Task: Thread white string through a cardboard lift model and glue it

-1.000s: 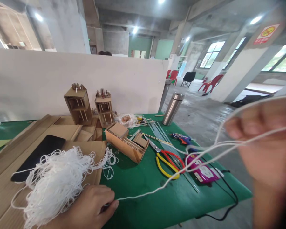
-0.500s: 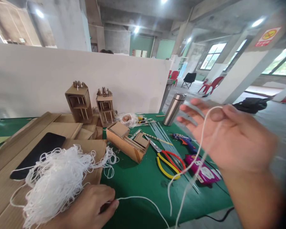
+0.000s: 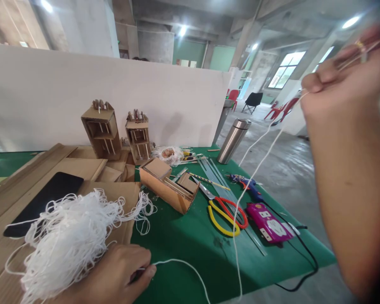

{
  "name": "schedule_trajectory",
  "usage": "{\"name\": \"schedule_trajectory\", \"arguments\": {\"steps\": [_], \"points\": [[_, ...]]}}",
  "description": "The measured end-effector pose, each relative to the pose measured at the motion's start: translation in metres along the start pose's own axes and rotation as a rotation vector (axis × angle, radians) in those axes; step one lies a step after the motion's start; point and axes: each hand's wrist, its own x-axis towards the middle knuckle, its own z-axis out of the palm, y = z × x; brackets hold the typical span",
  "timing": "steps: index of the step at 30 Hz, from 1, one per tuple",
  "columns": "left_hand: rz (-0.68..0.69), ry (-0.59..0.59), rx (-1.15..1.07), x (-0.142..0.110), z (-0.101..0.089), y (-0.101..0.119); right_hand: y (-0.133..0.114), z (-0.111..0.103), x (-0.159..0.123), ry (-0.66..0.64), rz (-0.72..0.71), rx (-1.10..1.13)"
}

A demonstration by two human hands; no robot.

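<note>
A big tangled heap of white string (image 3: 69, 240) lies on cardboard at the lower left, over part of a black phone (image 3: 46, 204). Beside the heap, my left hand (image 3: 122, 272) is closed, pinching a strand between thumb and forefinger. From there the strand (image 3: 236, 223) sags past the table's front edge and rises toward the upper right. My right hand (image 3: 351, 71) is raised high there with its fingers curled round the string, slightly blurred. A second length of string also hangs down from this hand.
On the green table (image 3: 190, 261) lie scissors (image 3: 223, 207), a cardboard box (image 3: 169, 185), clear strips (image 3: 253, 240), a glue gun (image 3: 247, 185) and a purple packet (image 3: 269, 223). A steel flask (image 3: 234, 141) and two cardboard structures (image 3: 101, 131) stand farther back, near a white partition (image 3: 177, 97).
My right hand has risen up and to the right, and its fingers have curled closed round the string, pulling strands up with it. My left hand has hardly moved.
</note>
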Motion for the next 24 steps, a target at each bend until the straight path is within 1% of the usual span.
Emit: {"name": "schedule_trajectory", "arguments": {"steps": [1,2,4,6,9,10,11,12,13,15,17,20,22,24], "points": [[-0.011,-0.009,-0.011,0.000,-0.001,0.001,0.004,0.008,-0.010,0.080,0.062,0.024],[-0.027,-0.020,-0.022,0.000,-0.001,0.001,0.009,0.018,-0.025,0.083,0.141,-0.002],[-0.055,-0.050,-0.045,0.000,-0.002,0.002,0.018,0.036,-0.067,-0.100,0.251,-0.082],[-0.093,-0.084,-0.073,0.000,-0.003,0.003,0.024,0.048,-0.117,-0.245,0.288,-0.117],[-0.165,-0.132,-0.174,0.000,-0.005,0.002,0.018,0.051,-0.191,-0.532,0.351,-0.208],[-0.193,-0.145,-0.226,0.000,-0.006,0.002,0.013,0.050,-0.213,-0.679,0.382,-0.260],[-0.215,-0.152,-0.278,0.000,-0.006,0.001,0.008,0.050,-0.233,-0.910,0.387,-0.426],[-0.234,-0.154,-0.323,0.000,-0.006,0.000,0.003,0.050,-0.251,-1.075,0.400,-0.605],[-0.246,-0.150,-0.359,0.000,-0.006,-0.001,-0.001,0.052,-0.268,-1.205,0.428,-0.731],[-0.247,-0.119,-0.393,0.000,-0.005,-0.004,-0.004,0.057,-0.296,-1.396,0.485,-0.862],[-0.227,-0.081,-0.399,0.000,-0.004,-0.006,-0.001,0.063,-0.318,-1.453,0.487,-0.905],[-0.199,-0.038,-0.390,-0.001,-0.003,-0.009,0.008,0.068,-0.339,-1.431,0.506,-0.823],[-0.189,-0.021,-0.390,-0.002,-0.002,-0.010,0.011,0.068,-0.347,-1.359,0.584,-0.676],[-0.182,-0.016,-0.391,-0.002,-0.001,-0.011,0.011,0.068,-0.349,-1.230,0.733,-0.476]]}}
